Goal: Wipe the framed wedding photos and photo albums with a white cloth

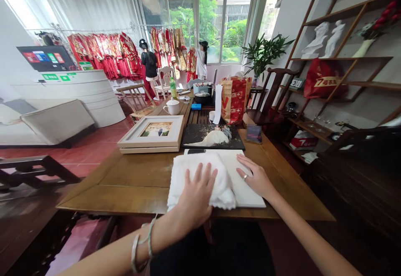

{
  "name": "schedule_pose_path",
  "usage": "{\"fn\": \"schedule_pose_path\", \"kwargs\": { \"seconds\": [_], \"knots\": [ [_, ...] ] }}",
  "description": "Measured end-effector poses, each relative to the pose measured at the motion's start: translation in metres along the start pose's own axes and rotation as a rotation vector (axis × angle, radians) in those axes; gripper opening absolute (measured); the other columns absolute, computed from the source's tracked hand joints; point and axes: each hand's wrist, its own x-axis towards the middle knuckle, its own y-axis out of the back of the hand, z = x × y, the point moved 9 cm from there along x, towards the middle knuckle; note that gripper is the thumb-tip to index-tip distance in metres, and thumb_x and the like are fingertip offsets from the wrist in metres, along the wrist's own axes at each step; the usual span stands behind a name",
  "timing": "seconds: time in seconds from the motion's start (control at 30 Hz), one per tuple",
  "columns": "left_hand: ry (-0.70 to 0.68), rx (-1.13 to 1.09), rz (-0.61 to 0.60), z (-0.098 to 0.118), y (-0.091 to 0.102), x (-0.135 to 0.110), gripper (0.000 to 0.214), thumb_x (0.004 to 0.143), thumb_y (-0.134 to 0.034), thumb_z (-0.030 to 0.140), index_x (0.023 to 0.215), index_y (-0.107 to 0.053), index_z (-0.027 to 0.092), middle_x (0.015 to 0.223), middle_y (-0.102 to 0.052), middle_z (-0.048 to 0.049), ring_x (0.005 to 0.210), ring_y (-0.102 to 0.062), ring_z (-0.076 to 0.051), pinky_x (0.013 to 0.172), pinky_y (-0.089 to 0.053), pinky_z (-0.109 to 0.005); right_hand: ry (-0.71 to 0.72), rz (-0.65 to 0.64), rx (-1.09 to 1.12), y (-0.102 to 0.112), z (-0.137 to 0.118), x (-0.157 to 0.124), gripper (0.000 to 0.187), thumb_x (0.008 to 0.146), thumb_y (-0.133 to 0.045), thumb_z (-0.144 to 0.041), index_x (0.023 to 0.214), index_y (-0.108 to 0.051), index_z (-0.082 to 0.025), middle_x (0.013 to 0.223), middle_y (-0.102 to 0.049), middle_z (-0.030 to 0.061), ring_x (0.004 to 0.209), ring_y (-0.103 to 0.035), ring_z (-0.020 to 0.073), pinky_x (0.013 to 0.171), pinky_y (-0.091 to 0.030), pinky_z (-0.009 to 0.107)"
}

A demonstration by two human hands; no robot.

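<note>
Head view showed a soft-looking, light white cloth (224,180), lower middle of the frame, likely best held by its edge. Left hand (196,196) lay on it, right hand (257,178) on a white board (249,199), both with fingers (198,174) apart.

Through the head camera I count one white cloth (194,161), my landmark. I have two hands: one left hand (197,192) on the cloth, one right hand (257,179) just right of it. Under the cloth I count one white panel (250,196); just beyond it, one dark picture panel (213,137). Beyond the cloth to the left, I make out what look like two stacked frames (156,129), then one lidded cup (173,107) and one green bottle (173,88). Beyond it to the right, I get one paper bag (236,100) and one potted plant (263,54). Far right of the cloth: two white statuettes (334,38), two red bags (322,77). Far beyond it, two people (149,65).
</note>
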Motion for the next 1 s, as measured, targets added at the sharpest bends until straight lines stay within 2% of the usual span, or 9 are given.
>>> {"fn": "schedule_pose_path", "kwargs": {
  "seconds": [0.13, 0.23, 0.3, 0.47, 0.57, 0.7, 0.87, 0.93, 1.0],
  "knots": [
    [-0.136, -0.078, 0.004, 0.029, -0.006, -0.044, 0.098, 0.066, -0.058, 0.033, 0.145, -0.002, 0.018, 0.152, 0.005, -0.0108, 0.136, 0.011, -0.035, 0.103, -0.004, -0.065, 0.023, 0.007, -0.010, 0.000, 0.001, 0.000, 0.039, 0.080, -0.054, -0.028, 0.116, -0.061, -0.015, 0.129, -0.056, 0.0131, 0.122, -0.050, 0.0261, 0.104, -0.037, 0.046],
    [-0.161, -0.105, 0.029, 0.031, -0.006, -0.049, 0.096, 0.068, -0.056, 0.034, 0.145, 0.000, 0.022, 0.152, 0.003, -0.0072, 0.137, 0.010, -0.032, 0.105, -0.002, -0.061, 0.022, 0.002, -0.021, -0.001, 0.003, 0.000, 0.039, 0.081, -0.054, -0.028, 0.117, -0.061, -0.015, 0.128, -0.056, 0.0132, 0.122, -0.049, 0.0262, 0.104, -0.037, 0.047],
    [-0.126, -0.096, 0.036, 0.021, -0.004, -0.034, 0.094, 0.068, -0.055, 0.032, 0.145, -0.003, 0.023, 0.152, -0.001, -0.0068, 0.137, 0.005, -0.032, 0.106, -0.003, -0.060, 0.021, 0.004, -0.021, -0.001, 0.003, 0.000, 0.039, 0.081, -0.054, -0.029, 0.116, -0.061, -0.015, 0.128, -0.056, 0.0131, 0.122, -0.049, 0.0264, 0.104, -0.037, 0.046],
    [-0.007, -0.048, 0.060, -0.009, 0.005, 0.026, 0.087, 0.069, -0.055, 0.029, 0.144, -0.013, 0.015, 0.151, -0.010, -0.0113, 0.137, -0.007, -0.033, 0.105, -0.010, -0.060, 0.017, -0.003, -0.011, -0.001, 0.001, 0.000, 0.040, 0.081, -0.054, -0.030, 0.118, -0.060, -0.017, 0.129, -0.055, 0.0123, 0.122, -0.049, 0.0273, 0.104, -0.037, 0.047],
    [0.036, -0.033, 0.074, -0.011, 0.009, 0.041, 0.082, 0.071, -0.053, 0.026, 0.143, -0.017, 0.013, 0.151, -0.012, -0.0134, 0.136, -0.009, -0.034, 0.104, -0.012, -0.062, 0.021, -0.012, -0.022, -0.001, -0.001, 0.001, 0.041, 0.082, -0.053, -0.030, 0.119, -0.059, -0.015, 0.130, -0.055, 0.0134, 0.123, -0.048, 0.0268, 0.105, -0.037, 0.047],
    [-0.011, -0.044, 0.040, 0.012, -0.001, 0.014, 0.088, 0.068, -0.057, 0.027, 0.144, -0.013, 0.013, 0.151, -0.006, -0.0139, 0.137, -0.001, -0.036, 0.103, -0.008, -0.065, 0.017, -0.013, -0.039, -0.002, -0.001, 0.001, 0.041, 0.082, -0.053, -0.030, 0.118, -0.059, -0.012, 0.129, -0.055, 0.0153, 0.123, -0.048, 0.0266, 0.105, -0.037, 0.046],
    [-0.255, -0.165, 0.003, 0.052, -0.018, -0.045, 0.101, 0.065, -0.060, 0.040, 0.145, -0.003, 0.017, 0.152, 0.002, -0.0096, 0.136, 0.009, -0.035, 0.103, 0.002, -0.065, 0.031, -0.012, -0.037, -0.004, 0.001, 0.001, 0.040, 0.081, -0.052, -0.029, 0.116, -0.061, -0.012, 0.128, -0.055, 0.0152, 0.122, -0.049, 0.0261, 0.104, -0.037, 0.046],
    [-0.305, -0.194, -0.021, 0.054, -0.017, -0.053, 0.099, 0.066, -0.059, 0.039, 0.145, -0.002, 0.020, 0.152, 0.002, -0.0072, 0.137, 0.007, -0.032, 0.105, 0.000, -0.063, 0.028, -0.010, -0.037, -0.004, 0.002, 0.001, 0.039, 0.081, -0.052, -0.029, 0.116, -0.061, -0.012, 0.128, -0.056, 0.0152, 0.121, -0.050, 0.0258, 0.104, -0.037, 0.046],
    [-0.269, -0.197, -0.025, 0.045, -0.010, -0.045, 0.094, 0.067, -0.056, 0.034, 0.145, -0.005, 0.021, 0.152, 0.000, -0.0063, 0.138, 0.003, -0.030, 0.107, -0.004, -0.060, 0.024, -0.014, -0.038, -0.003, 0.001, 0.001, 0.040, 0.081, -0.052, -0.029, 0.116, -0.061, -0.012, 0.128, -0.055, 0.0155, 0.122, -0.049, 0.0258, 0.105, -0.037, 0.045]
  ]
}}
